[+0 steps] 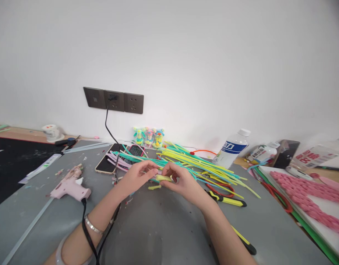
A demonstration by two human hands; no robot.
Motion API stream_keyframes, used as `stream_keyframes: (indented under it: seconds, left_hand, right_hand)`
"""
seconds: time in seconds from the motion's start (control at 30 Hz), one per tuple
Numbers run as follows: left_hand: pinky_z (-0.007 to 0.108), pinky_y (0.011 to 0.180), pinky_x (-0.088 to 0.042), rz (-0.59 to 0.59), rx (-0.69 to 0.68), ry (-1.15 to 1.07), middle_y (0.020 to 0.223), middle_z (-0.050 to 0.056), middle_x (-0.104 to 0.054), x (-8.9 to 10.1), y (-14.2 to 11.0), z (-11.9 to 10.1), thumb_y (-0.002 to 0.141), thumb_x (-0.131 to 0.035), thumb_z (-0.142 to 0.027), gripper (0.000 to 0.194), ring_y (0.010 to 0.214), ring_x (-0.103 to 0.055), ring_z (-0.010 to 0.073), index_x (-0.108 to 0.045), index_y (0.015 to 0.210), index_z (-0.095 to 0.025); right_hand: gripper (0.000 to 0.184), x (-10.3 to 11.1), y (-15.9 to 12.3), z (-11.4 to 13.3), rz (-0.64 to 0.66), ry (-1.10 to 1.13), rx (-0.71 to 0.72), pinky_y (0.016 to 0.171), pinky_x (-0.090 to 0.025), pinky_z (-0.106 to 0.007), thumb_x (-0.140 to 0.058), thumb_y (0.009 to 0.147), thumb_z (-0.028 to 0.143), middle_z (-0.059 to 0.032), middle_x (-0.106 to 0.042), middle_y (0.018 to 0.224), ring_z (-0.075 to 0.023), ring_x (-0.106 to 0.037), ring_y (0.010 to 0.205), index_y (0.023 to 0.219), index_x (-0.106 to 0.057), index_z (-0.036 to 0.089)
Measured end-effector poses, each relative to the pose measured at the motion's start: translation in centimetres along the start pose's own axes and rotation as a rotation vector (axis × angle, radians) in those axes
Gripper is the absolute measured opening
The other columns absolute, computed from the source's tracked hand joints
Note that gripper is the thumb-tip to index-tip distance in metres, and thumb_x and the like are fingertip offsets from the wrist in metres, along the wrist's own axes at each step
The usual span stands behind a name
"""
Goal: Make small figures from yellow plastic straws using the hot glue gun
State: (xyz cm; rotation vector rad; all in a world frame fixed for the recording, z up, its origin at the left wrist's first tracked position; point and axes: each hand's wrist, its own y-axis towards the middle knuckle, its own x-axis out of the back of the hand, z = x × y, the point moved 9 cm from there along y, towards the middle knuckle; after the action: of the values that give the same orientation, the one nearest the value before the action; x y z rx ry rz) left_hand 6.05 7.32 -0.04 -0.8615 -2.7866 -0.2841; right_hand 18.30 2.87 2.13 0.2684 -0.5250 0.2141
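My right hand [182, 180] is closed, with its thumb and fingers around a short, fuzzy yellow pipe cleaner piece [163, 178]. Close beside it, my left hand [138, 176] has its thumb and fingertips drawn together at the left end of that piece; what they grip is too small to make out. Another short yellow-green pipe cleaner piece [154, 187] lies on the table just below the fingers. Behind both hands spreads a pile of long yellow, teal and lilac pipe cleaners [202, 163].
On the left lie a pink glue gun [70, 187] with a black cord and a phone [106, 162]. Small pipe cleaner figures [149, 137] stand by the wall. To the right are a bottle [231, 147], yellow-black pliers [227, 200] and a pink braided piece [304, 195].
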Motion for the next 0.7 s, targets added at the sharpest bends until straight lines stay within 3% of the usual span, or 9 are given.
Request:
stream_keyframes:
  seconds: [0.27, 0.43, 0.57, 0.7]
  left_hand:
    - [0.024, 0.064, -0.048, 0.08, -0.011, 0.058, 0.092, 0.006, -0.067, -1.0, -0.4, -0.8, 0.081, -0.069, -0.037, 0.025, 0.076, -0.06, 0.0163, -0.068, 0.095, -0.015]
    - [0.026, 0.067, -0.048, 0.033, -0.057, 0.046, 0.09, 0.005, -0.065, -0.5, -0.4, -1.2, 0.082, -0.067, -0.032, 0.021, 0.078, -0.059, 0.0166, -0.066, 0.094, -0.016]
    - [0.026, 0.067, -0.048, -0.018, -0.103, 0.036, 0.087, 0.004, -0.065, 0.1, -0.3, -1.6, 0.082, -0.067, -0.032, 0.019, 0.076, -0.059, 0.0163, -0.065, 0.091, -0.016]
    - [0.025, 0.065, -0.048, -0.082, -0.151, 0.084, 0.082, 0.003, -0.064, 0.7, -0.3, -1.9, 0.083, -0.066, -0.031, 0.018, 0.071, -0.058, 0.0146, -0.066, 0.092, -0.016]
  right_hand:
    - [0.01, 0.0, -0.1, 2.1, -0.092, -0.213, 0.175, 0.069, -0.041, -0.027, -0.061, 0.088, 0.018, -0.0028, -0.059, 0.088, -0.0189, -0.055, 0.081, 0.084, -0.053, 0.023]
    - [0.018, 0.0, -0.2, 1.8, -0.086, -0.152, 0.17, 0.074, -0.045, -0.028, -0.067, 0.088, 0.022, -0.0044, -0.065, 0.099, -0.0202, -0.059, 0.088, 0.104, -0.058, 0.024]
    - [0.013, 1.0, -0.2, 1.6, -0.143, -0.125, 0.176, 0.069, -0.045, -0.027, -0.067, 0.088, 0.024, -0.0031, -0.066, 0.091, -0.0168, -0.057, 0.075, 0.1, -0.062, 0.022]
    - [0.015, 1.7, -0.2, 1.5, -0.178, -0.056, 0.165, 0.067, -0.044, -0.026, -0.07, 0.087, 0.028, -0.0021, -0.066, 0.088, -0.0155, -0.057, 0.074, 0.099, -0.064, 0.021]
